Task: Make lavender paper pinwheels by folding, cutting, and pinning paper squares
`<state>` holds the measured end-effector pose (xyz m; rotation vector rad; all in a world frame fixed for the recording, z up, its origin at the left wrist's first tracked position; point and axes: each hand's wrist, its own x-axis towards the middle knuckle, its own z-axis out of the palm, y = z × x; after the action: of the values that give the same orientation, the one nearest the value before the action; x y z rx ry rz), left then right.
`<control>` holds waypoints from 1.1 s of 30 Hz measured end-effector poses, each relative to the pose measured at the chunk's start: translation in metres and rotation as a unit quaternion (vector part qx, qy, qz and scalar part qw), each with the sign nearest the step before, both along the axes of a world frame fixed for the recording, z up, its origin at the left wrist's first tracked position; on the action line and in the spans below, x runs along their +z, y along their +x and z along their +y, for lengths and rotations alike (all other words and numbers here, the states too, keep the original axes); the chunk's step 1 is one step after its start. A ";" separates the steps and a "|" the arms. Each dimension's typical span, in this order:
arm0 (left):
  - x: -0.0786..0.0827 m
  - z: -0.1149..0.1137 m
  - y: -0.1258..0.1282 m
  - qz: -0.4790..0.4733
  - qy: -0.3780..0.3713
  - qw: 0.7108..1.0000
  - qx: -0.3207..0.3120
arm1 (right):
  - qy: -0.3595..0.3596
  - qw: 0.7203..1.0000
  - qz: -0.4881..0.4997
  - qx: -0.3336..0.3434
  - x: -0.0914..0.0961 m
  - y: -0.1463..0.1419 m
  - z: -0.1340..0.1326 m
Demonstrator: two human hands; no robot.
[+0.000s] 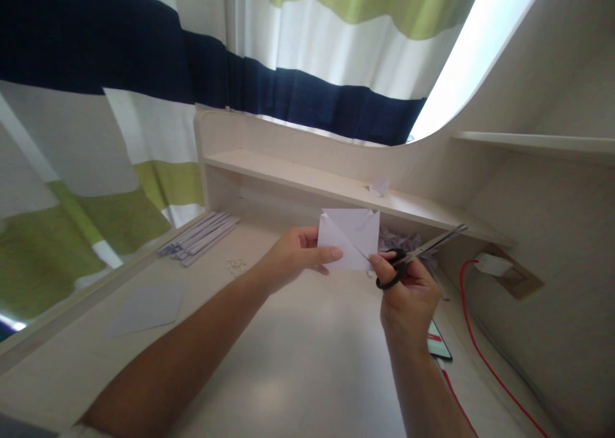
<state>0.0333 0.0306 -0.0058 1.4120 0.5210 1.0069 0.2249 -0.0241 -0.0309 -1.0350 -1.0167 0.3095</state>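
One left hand [298, 253]: pinched closed on folded white paper [350, 230].
Right hand [409, 292]: curled around black-handled scissors [423, 249] beside the paper.
Desk [307, 335]: long paper strips [202, 235] at left.

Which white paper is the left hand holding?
The folded paper, pinched by the left hand above the desk; the flat sheet lies on that desk, the small scrap sits on the shelf.

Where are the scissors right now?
In the head view, the scissors are right of centre, in the right hand, by the right edge of the paper.
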 end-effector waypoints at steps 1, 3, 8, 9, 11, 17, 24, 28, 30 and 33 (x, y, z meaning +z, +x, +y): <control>-0.002 -0.003 0.004 0.006 0.005 1.000 0.015 | 0.002 1.000 0.002 -0.002 -0.002 -0.003 0.000; -0.005 -0.008 0.011 0.017 0.012 0.998 0.065 | 0.000 1.000 0.006 0.004 -0.006 -0.011 0.000; -0.004 -0.008 0.010 0.024 0.008 0.991 0.130 | -0.001 1.000 0.004 0.019 -0.011 -0.022 -0.003; -0.003 -0.006 0.007 0.028 0.008 0.992 0.126 | 0.003 1.000 0.005 0.020 -0.011 -0.023 -0.003; -0.001 -0.003 0.002 0.037 0.010 0.993 0.115 | 0.009 1.000 0.004 0.024 -0.012 -0.022 -0.003; 0.001 0.002 -0.005 0.064 0.014 0.993 0.097 | 0.017 0.999 -0.031 0.029 -0.016 -0.023 -0.002; 0.005 0.008 -0.016 0.047 -0.009 0.997 0.056 | 0.033 0.999 -0.030 0.008 -0.018 -0.023 -0.001; 0.004 0.008 -0.015 0.049 -0.004 0.996 0.077 | 0.037 0.998 -0.042 0.016 -0.024 -0.024 0.002; 0.005 0.005 -0.013 0.040 -0.005 0.995 0.092 | 0.036 0.998 -0.039 0.030 -0.027 -0.025 0.003; 0.009 0.000 -0.010 0.037 -0.008 0.993 0.108 | 0.029 0.998 -0.037 0.046 -0.028 -0.026 0.001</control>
<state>0.0232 0.0303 0.0035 1.4034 0.7484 1.1230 0.1987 -0.0234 -0.0593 -0.9549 -1.1368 0.3173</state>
